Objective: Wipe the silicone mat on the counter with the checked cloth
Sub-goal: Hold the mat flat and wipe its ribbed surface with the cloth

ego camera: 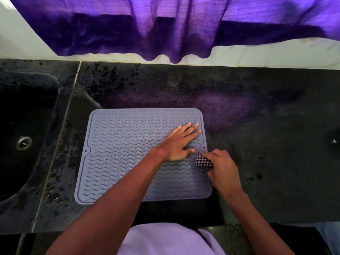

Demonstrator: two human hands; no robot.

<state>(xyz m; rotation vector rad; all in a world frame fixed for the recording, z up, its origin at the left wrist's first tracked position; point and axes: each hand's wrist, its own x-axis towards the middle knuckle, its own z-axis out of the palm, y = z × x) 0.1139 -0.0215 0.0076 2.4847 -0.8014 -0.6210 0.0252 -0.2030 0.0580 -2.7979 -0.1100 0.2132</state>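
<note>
A grey silicone mat with wavy ridges lies flat on the black stone counter. My left hand presses flat on the mat's right half, fingers straight and spread toward the far right corner. My right hand sits at the mat's right edge and grips a small bunched black-and-white checked cloth. Most of the cloth is hidden under that hand; the visible part rests on the mat just below my left thumb.
A dark sink with a metal drain is sunk into the counter at the left. A purple curtain hangs along the white wall behind. The counter's front edge runs near my lilac shirt.
</note>
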